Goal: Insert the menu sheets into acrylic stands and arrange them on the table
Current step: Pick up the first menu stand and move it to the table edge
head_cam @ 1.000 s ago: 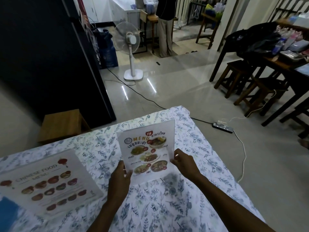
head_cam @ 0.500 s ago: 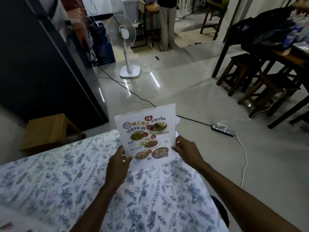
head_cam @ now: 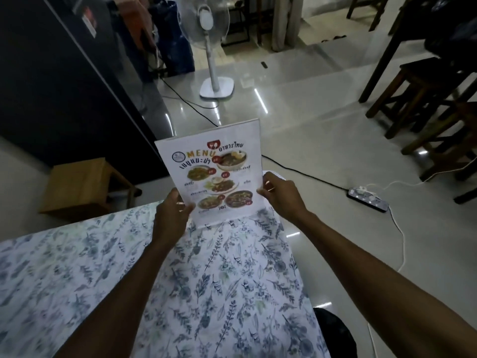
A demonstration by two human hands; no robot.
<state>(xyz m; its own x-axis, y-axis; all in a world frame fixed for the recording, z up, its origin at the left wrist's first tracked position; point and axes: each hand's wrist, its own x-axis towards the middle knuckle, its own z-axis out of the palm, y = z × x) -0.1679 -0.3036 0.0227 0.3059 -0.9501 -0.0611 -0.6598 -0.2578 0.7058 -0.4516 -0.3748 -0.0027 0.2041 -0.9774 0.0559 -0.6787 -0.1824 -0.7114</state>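
A clear acrylic stand [head_cam: 214, 171] holding a white Thai food menu sheet stands upright near the far corner of the table [head_cam: 77, 267], which wears a blue floral cloth. My left hand [head_cam: 171, 210] grips the stand's lower left edge. My right hand [head_cam: 280, 193] pinches its lower right edge. The stand's bottom edge sits at the cloth; I cannot tell whether it rests fully on it. The printed side faces me.
A white pedestal fan [head_cam: 210, 52] stands on the glossy floor beyond, its black cable running to a power strip [head_cam: 367, 198] at right. A wooden stool [head_cam: 82, 186] sits left of the table corner. Dark wooden stools [head_cam: 423, 91] and a table stand at right.
Both hands carried the menu stand away from me toward the table's far corner and tipped it more upright. The Chinese food menu on the left has dropped out of view.
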